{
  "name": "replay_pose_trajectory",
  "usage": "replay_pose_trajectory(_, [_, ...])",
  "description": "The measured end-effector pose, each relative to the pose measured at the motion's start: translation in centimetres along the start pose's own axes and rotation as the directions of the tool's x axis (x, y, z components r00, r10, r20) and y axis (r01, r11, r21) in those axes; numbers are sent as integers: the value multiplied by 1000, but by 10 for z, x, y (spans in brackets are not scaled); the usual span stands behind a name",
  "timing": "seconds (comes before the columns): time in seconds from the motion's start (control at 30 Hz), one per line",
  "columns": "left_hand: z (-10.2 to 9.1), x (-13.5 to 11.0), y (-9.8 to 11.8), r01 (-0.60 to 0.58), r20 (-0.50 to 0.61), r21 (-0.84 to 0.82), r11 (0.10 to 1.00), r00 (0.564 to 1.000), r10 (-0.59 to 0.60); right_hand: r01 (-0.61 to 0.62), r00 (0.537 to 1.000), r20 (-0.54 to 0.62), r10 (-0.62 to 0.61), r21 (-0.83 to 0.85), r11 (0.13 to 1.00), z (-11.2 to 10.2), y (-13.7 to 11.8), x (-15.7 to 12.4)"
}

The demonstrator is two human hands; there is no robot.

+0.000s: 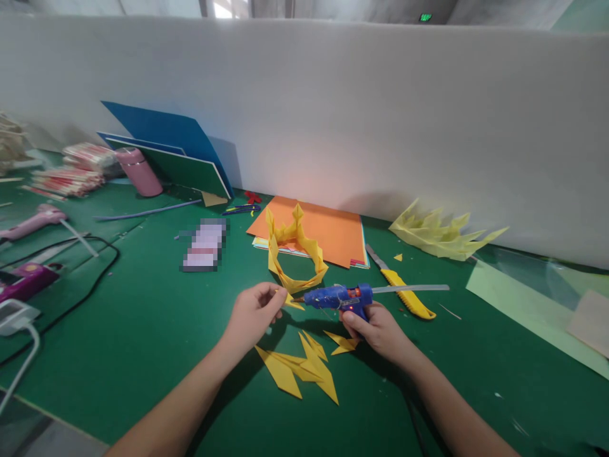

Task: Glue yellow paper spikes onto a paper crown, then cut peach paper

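My left hand [259, 309] pinches a small folded yellow paper piece [295, 303] between thumb and fingers. In my right hand [375, 327] is a blue hot glue gun [335, 296], a clear glue stick [413, 288] poking out of its back. The gun's nozzle points left and is at the paper piece; whether it touches cannot be told. Just beyond stands a yellow folded-paper crown [314, 254], a ring with pointed tips. Several folded yellow paper pieces [290, 368] lie on the green table in front of my hands.
Orange paper sheets [333, 225] and a yellow utility knife [406, 292] lie behind. A pale yellow paper crown [442, 235] stands at right. Leftward are a blurred-out phone [205, 244], a pink bottle [139, 171], a pink glue gun [35, 223] and a black cable [102, 279]. A white partition [304, 114] closes the back.
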State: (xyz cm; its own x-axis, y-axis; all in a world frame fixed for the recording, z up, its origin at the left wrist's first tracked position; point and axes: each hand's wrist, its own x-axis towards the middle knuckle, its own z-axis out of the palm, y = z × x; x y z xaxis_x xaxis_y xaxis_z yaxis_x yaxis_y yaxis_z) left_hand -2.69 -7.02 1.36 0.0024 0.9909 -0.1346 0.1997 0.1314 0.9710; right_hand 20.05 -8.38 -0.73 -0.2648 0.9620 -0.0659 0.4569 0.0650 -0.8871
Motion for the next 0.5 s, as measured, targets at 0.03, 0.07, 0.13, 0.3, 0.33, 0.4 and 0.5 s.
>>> replay_pose_trajectory(0.03, [0,0,0,11,3,3,1000,1000,-11,0,1000,-1,0,-4,1000,0,0,0])
replay_pose_trajectory(0.07, [0,0,1,18,5,4,1000,1000,-18,2,1000,-2,-2,-8,1000,0,0,0])
replay_pose_trajectory(0.13, [0,1,1,24,6,7,1000,1000,-24,12,1000,-7,-12,-18,1000,0,0,1])
replay_pose_trajectory(0.3, [-1,1,2,28,-2,8,1000,1000,-28,25,1000,-17,-25,-7,1000,-1,-1,1])
replay_pose_trajectory(0.33, [-1,1,2,32,-6,5,999,999,-32,22,1000,-17,-22,-7,1000,-1,-1,1])
replay_pose_trajectory(0.4, [-2,1,3,43,-13,-2,999,999,-43,13,1000,-20,-13,-11,1000,-2,-2,1])
replay_pose_trajectory(0.5, [-3,2,3,39,-20,-1,999,999,-39,-2,1000,-20,2,-10,1000,-3,-2,1])
